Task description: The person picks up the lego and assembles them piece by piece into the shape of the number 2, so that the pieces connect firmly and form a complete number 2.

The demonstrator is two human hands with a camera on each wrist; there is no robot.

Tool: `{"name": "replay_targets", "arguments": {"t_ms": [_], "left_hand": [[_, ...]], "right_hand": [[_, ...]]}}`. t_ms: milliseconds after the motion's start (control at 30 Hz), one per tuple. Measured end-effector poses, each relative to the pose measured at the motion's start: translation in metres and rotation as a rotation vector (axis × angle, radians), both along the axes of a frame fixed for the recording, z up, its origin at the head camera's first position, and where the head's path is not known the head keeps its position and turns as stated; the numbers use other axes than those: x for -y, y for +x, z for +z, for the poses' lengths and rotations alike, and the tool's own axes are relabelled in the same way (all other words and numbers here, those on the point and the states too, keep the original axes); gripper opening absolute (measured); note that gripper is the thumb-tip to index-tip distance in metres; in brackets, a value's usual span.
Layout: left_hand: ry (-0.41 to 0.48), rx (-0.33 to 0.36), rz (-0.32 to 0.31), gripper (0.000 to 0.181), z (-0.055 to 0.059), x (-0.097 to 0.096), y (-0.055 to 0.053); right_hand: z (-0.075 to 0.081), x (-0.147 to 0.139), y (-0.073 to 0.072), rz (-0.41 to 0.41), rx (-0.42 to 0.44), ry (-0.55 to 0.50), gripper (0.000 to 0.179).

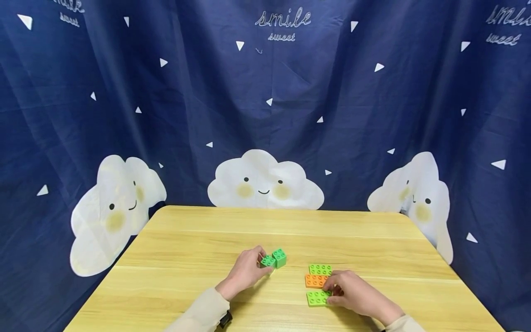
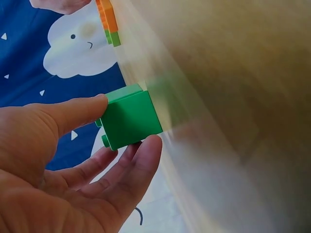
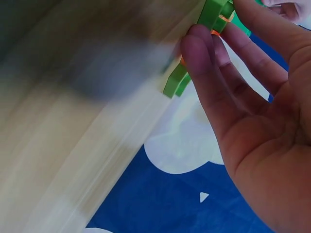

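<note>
My left hand (image 1: 247, 268) pinches a small green toy brick (image 1: 268, 262) by its sides, thumb toward me. In the left wrist view the green brick's smooth face (image 2: 130, 119) shows between thumb and fingers. Right beside it stands a second green brick (image 1: 280, 257), a little farther back. My right hand (image 1: 352, 291) grips the right end of a lime green eight-stud brick (image 1: 316, 298), nearest of three flat bricks. Just behind lies an orange brick (image 1: 315, 281), its right end overlapped by my fingers. In the right wrist view that lime brick (image 3: 212, 13) sits between thumb and fingers.
Another lime green brick (image 1: 320, 269) lies behind the orange one, close against it. Everything is on a light wooden table (image 1: 199, 258). Beyond its far edge hangs a dark blue curtain (image 1: 186, 115) printed with smiling clouds.
</note>
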State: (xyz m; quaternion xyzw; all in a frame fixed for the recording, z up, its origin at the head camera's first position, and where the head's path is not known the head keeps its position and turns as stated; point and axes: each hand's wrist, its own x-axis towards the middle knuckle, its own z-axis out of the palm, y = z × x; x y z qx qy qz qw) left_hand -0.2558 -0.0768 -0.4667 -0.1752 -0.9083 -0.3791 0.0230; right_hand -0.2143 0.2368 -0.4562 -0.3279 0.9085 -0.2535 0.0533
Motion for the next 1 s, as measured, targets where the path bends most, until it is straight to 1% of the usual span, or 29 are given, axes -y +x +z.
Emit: {"name": "replay_targets", "arguments": {"t_ms": [167,267,433,600,700,767,1000], "left_hand": [[-0.009,-0.010,-0.019,0.028,-0.001,0.003,0.003],[-0.009,0.012,-0.035,0.029,-0.001,0.004,0.007],[-0.013,0.026,-0.085,0.028,0.002,0.007,0.015],[-0.025,0.029,-0.143,0.027,0.005,0.009,0.021],[-0.035,0.027,-0.167,0.027,0.007,0.009,0.024],[-0.044,0.026,-0.174,0.028,0.008,0.010,0.026],[-0.046,0.056,-0.184,0.030,0.011,0.009,0.029]], "right_hand": [[-0.002,0.006,0.001,0.004,-0.034,0.023,0.018],[-0.002,0.011,0.001,0.009,-0.034,0.032,0.017],[0.000,0.019,0.001,0.023,-0.019,0.045,0.017],[0.000,0.030,0.000,0.028,-0.033,0.063,0.018],[-0.001,0.036,0.001,0.040,-0.056,0.065,0.017],[-0.001,0.039,0.001,0.051,-0.072,0.064,0.015],[-0.001,0.053,-0.001,0.094,-0.120,0.067,0.011]]}}
